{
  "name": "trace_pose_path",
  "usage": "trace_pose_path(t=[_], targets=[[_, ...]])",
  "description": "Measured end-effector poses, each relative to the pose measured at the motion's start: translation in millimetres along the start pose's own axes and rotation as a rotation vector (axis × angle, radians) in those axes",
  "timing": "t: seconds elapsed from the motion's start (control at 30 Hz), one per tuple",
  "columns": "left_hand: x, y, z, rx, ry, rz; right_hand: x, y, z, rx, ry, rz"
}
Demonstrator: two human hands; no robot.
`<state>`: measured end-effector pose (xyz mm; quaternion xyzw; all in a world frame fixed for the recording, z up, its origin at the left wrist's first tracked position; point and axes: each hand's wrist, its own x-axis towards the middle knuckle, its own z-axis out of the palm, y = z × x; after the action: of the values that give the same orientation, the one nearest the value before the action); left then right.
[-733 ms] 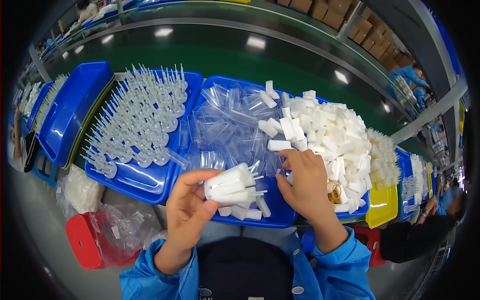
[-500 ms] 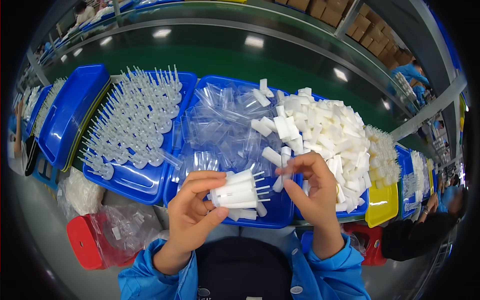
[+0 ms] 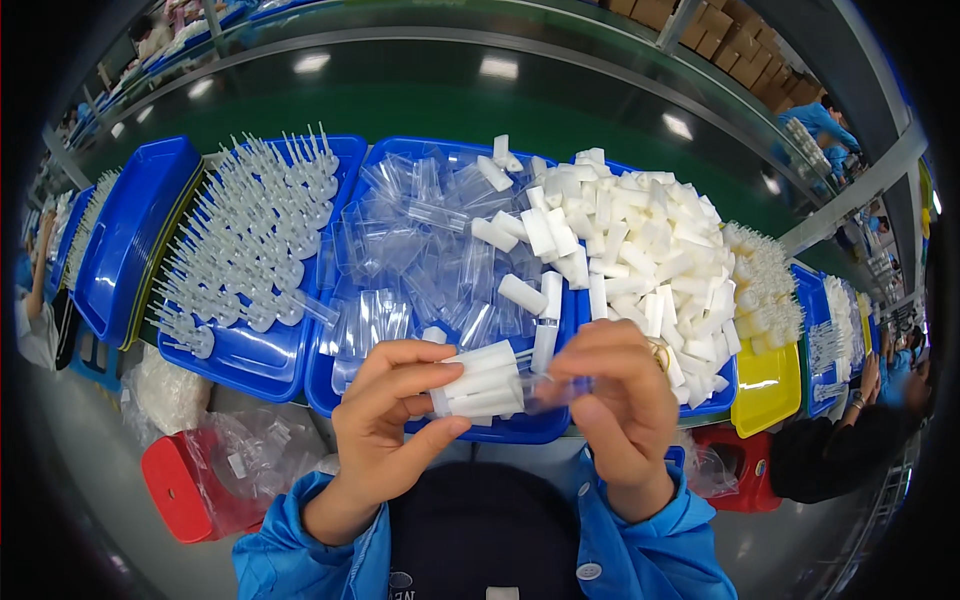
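My left hand (image 3: 385, 420) grips a bundle of short white tubes (image 3: 485, 385), its thumb and fingers closed round the end nearest the palm. Thin pale stems poke out of the bundle's other end. At that end my right hand (image 3: 625, 405), blurred by motion, pinches a clear plastic piece (image 3: 548, 390). Whether the piece touches the stems, I cannot tell. Beyond my hands a heap of clear plastic sleeves (image 3: 400, 240) fills a blue tray. To its right is a large pile of white tube-like pieces (image 3: 650, 230), some spilling among the sleeves.
On the left, a blue tray (image 3: 235, 370) carries many upright stemmed parts (image 3: 240, 240), beside stacked blue trays (image 3: 135, 235). A yellow tray (image 3: 768, 390) with pale parts stands right. Below are red stools (image 3: 170, 485). A green conveyor (image 3: 420, 105) runs behind; other people work at the right.
My right hand has brought the clear piece left and slightly down to the stem end of the bundle. The view has shifted slightly, while my left hand keeps its grip.
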<state>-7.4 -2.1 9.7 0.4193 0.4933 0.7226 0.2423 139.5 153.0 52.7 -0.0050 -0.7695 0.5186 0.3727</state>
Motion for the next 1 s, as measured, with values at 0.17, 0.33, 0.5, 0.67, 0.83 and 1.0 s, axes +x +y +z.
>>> trace_pose_path(t=[0.17, 0.33, 0.5, 0.67, 0.83, 1.0], targets=[[-0.5, -1.4, -2.6, -0.006, -0.010, 0.012, -5.6, 5.5, -0.8, 0.068, -0.011, 0.141], [-0.1, -2.0, 1.7, -0.049, 0.021, 0.014, -7.6, 14.5, 3.8, 0.128, 0.111, 0.111], [-0.1, -2.5, 2.6, 0.099, -0.015, -0.001, -9.3, 9.0, 13.6, 0.285, 0.105, 0.176], [0.6, -2.0, 3.1, 0.006, -0.001, -0.014, -13.3, 11.5, 11.9, 0.207, 0.182, 0.039], [-0.9, -3.5, 2.4, -0.026, -0.007, -0.012, -12.5, 8.8, 13.4, 0.205, 0.159, 0.096], [-1.0, -3.5, 0.5, -0.080, 0.001, -0.023, -15.0, 10.7, 7.3, 0.104, 0.234, 0.093]])
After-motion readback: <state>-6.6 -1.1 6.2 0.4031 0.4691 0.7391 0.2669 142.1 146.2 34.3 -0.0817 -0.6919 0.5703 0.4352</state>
